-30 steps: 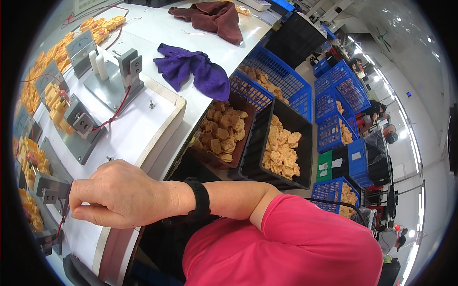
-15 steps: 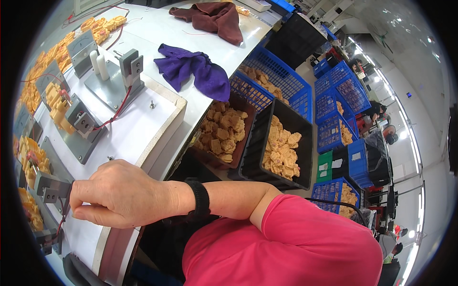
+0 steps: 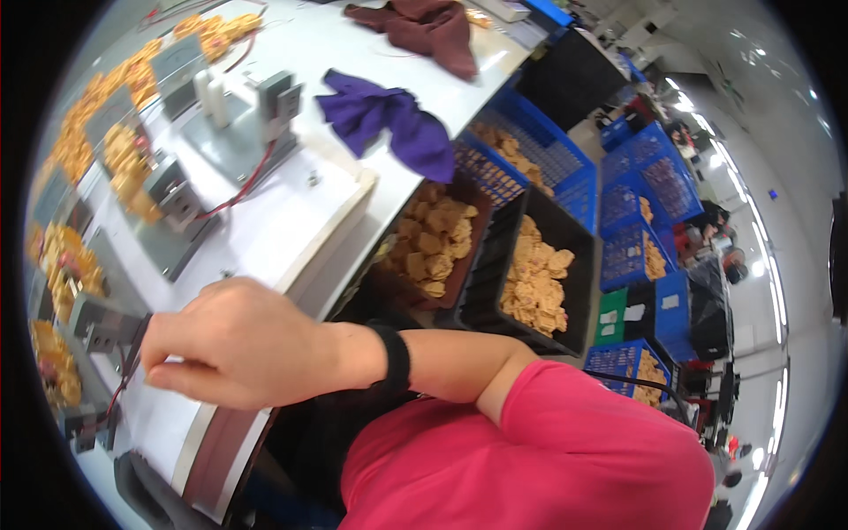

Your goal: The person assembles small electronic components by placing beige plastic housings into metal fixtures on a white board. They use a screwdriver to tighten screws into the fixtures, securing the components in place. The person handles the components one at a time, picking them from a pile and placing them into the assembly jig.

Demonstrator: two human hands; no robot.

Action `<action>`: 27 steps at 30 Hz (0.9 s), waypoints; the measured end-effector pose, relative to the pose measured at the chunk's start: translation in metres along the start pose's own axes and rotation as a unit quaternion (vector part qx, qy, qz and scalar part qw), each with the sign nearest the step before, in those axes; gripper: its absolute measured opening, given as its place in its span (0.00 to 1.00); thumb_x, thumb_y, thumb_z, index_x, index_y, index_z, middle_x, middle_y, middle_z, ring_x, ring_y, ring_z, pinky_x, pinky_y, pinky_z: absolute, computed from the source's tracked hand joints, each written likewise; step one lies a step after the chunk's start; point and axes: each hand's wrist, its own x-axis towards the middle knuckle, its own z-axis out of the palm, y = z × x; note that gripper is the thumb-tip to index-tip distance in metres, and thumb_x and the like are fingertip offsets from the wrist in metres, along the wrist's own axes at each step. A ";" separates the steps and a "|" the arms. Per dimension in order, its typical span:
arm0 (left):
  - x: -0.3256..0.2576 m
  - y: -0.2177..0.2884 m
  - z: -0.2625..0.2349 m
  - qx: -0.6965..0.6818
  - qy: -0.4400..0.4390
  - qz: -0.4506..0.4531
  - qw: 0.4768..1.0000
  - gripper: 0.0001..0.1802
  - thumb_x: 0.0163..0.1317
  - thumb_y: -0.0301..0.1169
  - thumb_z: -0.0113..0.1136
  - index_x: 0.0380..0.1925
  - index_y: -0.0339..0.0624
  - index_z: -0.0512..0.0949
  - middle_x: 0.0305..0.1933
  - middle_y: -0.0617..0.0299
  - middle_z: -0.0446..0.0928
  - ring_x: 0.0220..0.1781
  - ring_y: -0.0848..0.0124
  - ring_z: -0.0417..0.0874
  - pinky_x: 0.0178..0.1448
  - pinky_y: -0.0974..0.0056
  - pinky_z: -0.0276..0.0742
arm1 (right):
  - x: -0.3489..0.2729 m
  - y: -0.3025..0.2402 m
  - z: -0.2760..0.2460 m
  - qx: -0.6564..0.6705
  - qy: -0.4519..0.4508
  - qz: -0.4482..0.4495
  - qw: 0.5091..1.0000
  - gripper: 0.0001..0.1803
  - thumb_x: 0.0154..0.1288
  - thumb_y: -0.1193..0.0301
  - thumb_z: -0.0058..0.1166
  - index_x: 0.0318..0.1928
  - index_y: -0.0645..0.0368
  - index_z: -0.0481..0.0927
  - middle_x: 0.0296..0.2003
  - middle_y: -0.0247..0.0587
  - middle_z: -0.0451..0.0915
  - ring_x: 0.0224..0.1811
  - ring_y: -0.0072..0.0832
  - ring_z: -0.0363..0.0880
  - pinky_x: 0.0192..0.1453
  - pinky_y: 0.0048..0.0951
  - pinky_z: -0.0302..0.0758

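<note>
My right hand (image 3: 238, 344) comes in from the right, a dark band round its wrist. Its fingers are curled, thumb below, against a grey metal clamp block (image 3: 99, 322). Whatever sits in the fingertips is hidden. Just beyond the block, a yellow plastic part with a pinkish spot (image 3: 69, 265) is set in the fixture. A second fixture (image 3: 177, 199) farther off has a similar yellow part (image 3: 128, 168) beside it and a red wire. Behind that stands a grey plate with two white pegs (image 3: 212, 99). My left hand is not in view.
Many yellow parts (image 3: 97, 102) lie along the table's far left. A purple cloth (image 3: 389, 124) and a brown cloth (image 3: 428, 35) rest on the white table. To the right stand a black bin (image 3: 579, 274), a brown bin (image 3: 473, 243) and blue crates (image 3: 574, 168) holding tan parts.
The whole view has shifted, so the table and bins sit farther right in the picture. My right hand stays curled at the same clamp block, a little blurred.
</note>
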 end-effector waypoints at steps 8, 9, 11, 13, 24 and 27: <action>0.003 0.003 0.003 -0.013 -0.038 -0.104 0.994 0.06 0.68 0.21 0.55 0.44 0.35 0.76 0.49 0.62 0.74 0.51 0.71 0.74 0.61 0.67 0.69 | 0.000 0.000 0.001 0.035 -0.029 0.040 0.998 0.03 0.63 0.74 0.62 0.37 0.56 0.83 0.30 0.36 0.83 0.22 0.29 0.78 0.31 0.28 0.74; 0.004 0.001 0.006 -0.024 -0.019 -0.123 0.992 0.08 0.59 0.17 0.62 0.39 0.35 0.78 0.49 0.57 0.73 0.54 0.64 0.75 0.61 0.65 0.69 | -0.002 -0.002 0.001 0.032 -0.035 0.046 0.998 0.03 0.62 0.75 0.62 0.38 0.57 0.83 0.30 0.36 0.84 0.22 0.27 0.77 0.30 0.27 0.73; 0.003 0.008 0.001 -0.019 -0.012 -0.118 0.993 0.08 0.58 0.18 0.63 0.38 0.37 0.80 0.49 0.56 0.74 0.55 0.63 0.75 0.60 0.63 0.71 | -0.003 -0.005 0.001 0.034 -0.050 0.057 0.997 0.04 0.62 0.77 0.62 0.38 0.59 0.83 0.32 0.37 0.84 0.21 0.23 0.74 0.29 0.25 0.70; 0.001 0.004 0.001 -0.016 -0.023 -0.094 0.995 0.09 0.57 0.19 0.64 0.39 0.37 0.80 0.48 0.56 0.75 0.55 0.62 0.74 0.59 0.62 0.71 | -0.004 -0.007 0.002 0.028 -0.051 0.082 0.995 0.05 0.62 0.77 0.63 0.39 0.59 0.83 0.30 0.35 0.83 0.20 0.21 0.72 0.28 0.23 0.68; 0.003 0.007 0.004 -0.012 -0.009 -0.098 0.995 0.08 0.56 0.19 0.64 0.37 0.37 0.80 0.45 0.56 0.76 0.54 0.60 0.74 0.58 0.60 0.70 | 0.003 -0.012 0.005 -0.021 -0.070 0.124 0.990 0.08 0.59 0.78 0.64 0.40 0.58 0.83 0.25 0.33 0.78 0.22 0.25 0.74 0.28 0.28 0.70; 0.004 0.007 0.003 0.001 -0.012 -0.081 0.997 0.09 0.56 0.19 0.64 0.37 0.37 0.80 0.45 0.55 0.76 0.53 0.60 0.74 0.58 0.60 0.70 | 0.009 -0.007 0.005 -0.121 -0.119 0.012 0.986 0.08 0.58 0.76 0.65 0.39 0.57 0.82 0.27 0.35 0.78 0.27 0.32 0.77 0.32 0.32 0.73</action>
